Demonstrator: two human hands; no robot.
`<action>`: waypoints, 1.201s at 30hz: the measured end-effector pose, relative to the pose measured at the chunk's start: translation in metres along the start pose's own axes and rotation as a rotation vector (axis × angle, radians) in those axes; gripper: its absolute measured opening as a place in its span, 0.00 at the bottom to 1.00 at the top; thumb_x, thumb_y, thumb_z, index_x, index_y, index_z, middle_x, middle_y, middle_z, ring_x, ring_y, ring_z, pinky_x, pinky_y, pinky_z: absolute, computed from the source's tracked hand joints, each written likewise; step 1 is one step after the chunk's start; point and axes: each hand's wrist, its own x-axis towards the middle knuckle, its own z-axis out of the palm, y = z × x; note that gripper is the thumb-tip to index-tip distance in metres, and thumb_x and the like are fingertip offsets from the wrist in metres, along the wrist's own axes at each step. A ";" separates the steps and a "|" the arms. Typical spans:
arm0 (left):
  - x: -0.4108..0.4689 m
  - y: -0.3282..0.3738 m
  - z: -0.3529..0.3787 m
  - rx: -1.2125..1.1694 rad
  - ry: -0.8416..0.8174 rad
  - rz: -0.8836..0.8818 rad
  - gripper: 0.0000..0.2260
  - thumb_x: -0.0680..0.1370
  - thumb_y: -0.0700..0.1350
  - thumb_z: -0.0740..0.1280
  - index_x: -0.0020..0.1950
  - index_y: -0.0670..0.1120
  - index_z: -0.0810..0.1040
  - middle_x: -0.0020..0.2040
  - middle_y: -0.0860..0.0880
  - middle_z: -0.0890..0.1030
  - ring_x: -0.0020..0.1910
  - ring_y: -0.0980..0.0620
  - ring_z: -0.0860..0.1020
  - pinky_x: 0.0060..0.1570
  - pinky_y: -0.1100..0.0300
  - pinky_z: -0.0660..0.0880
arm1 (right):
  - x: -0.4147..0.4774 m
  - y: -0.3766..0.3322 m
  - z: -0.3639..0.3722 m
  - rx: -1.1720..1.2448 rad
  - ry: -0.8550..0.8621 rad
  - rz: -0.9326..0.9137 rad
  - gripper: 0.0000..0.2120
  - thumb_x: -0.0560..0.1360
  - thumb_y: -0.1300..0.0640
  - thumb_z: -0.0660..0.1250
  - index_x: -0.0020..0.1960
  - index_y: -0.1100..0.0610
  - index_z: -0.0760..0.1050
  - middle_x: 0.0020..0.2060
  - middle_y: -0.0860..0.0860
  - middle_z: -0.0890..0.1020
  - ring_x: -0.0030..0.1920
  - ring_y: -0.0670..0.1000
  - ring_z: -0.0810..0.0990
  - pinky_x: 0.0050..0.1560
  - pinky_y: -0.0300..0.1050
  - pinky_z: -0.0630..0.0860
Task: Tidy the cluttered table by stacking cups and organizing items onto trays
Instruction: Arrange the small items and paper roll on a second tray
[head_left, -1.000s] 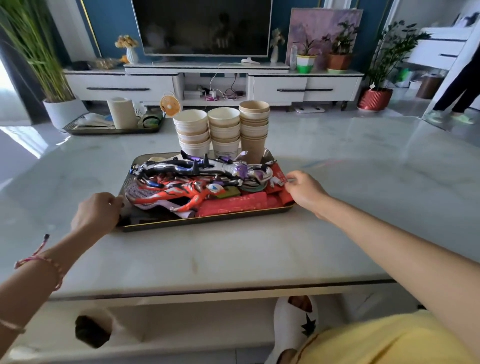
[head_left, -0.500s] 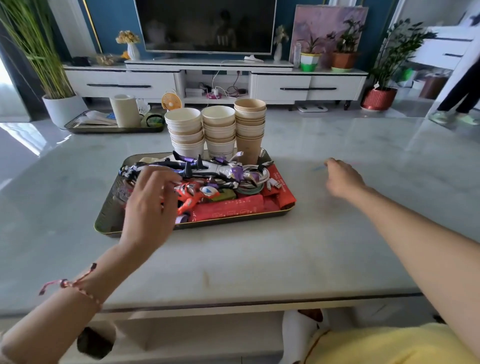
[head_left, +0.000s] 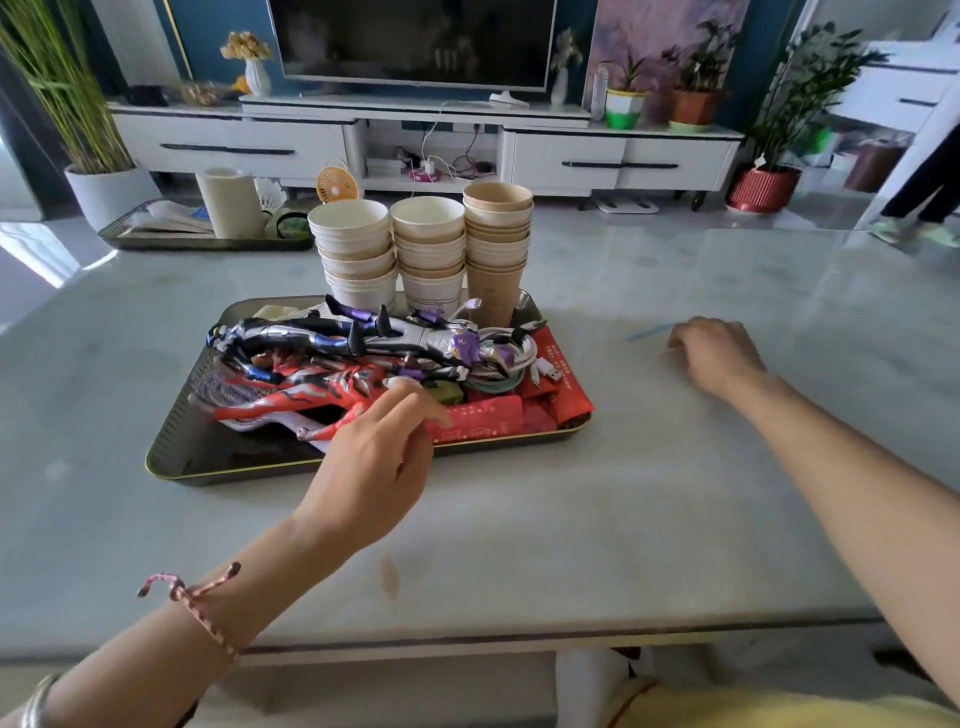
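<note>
A dark tray with a gold rim (head_left: 174, 447) lies on the pale marble table (head_left: 519, 519). At its far edge stand three stacks of paper cups (head_left: 428, 244). In front of them lie a silver and purple toy figure (head_left: 322, 332), a red toy figure (head_left: 306, 389), coiled cables (head_left: 524, 358) and red packets (head_left: 563, 387). My left hand (head_left: 374, 462) hovers over the tray's near edge, fingers relaxed, tips by the red figure and a packet. My right hand (head_left: 719, 358) rests on the table right of the tray, fingers curled at the end of a thin blue strip (head_left: 649, 331); the grip is hidden.
A second tray (head_left: 208, 243) at the table's back left holds a paper roll (head_left: 228, 202) and small items. A little orange fan (head_left: 337, 184) stands behind the cups. Beyond the table are a TV cabinet, potted plants and a person's legs (head_left: 919, 202) at far right.
Both hands let go of the tray's sides. My left hand rose over the tray and now hangs above its near edge. My right hand moved right onto the table by the blue strip.
</note>
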 end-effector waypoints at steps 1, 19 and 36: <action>0.000 0.000 0.001 0.001 -0.005 0.003 0.08 0.72 0.32 0.59 0.44 0.36 0.77 0.42 0.45 0.76 0.36 0.50 0.72 0.34 0.53 0.71 | -0.001 0.001 -0.002 -0.002 0.025 -0.021 0.11 0.74 0.65 0.60 0.55 0.62 0.77 0.56 0.62 0.78 0.58 0.61 0.75 0.56 0.49 0.68; -0.016 -0.036 -0.063 -0.182 0.365 -0.592 0.17 0.70 0.31 0.58 0.37 0.54 0.75 0.37 0.54 0.80 0.35 0.51 0.79 0.43 0.47 0.77 | -0.104 -0.215 -0.091 0.738 -0.012 -0.850 0.10 0.76 0.67 0.63 0.53 0.61 0.80 0.45 0.56 0.77 0.46 0.50 0.76 0.52 0.36 0.70; 0.000 -0.050 -0.088 -0.249 0.501 -0.753 0.17 0.69 0.30 0.56 0.33 0.49 0.75 0.33 0.49 0.79 0.32 0.54 0.77 0.40 0.56 0.75 | -0.104 -0.304 -0.083 0.592 0.269 -0.950 0.08 0.76 0.57 0.65 0.51 0.60 0.79 0.47 0.55 0.79 0.51 0.55 0.73 0.54 0.47 0.68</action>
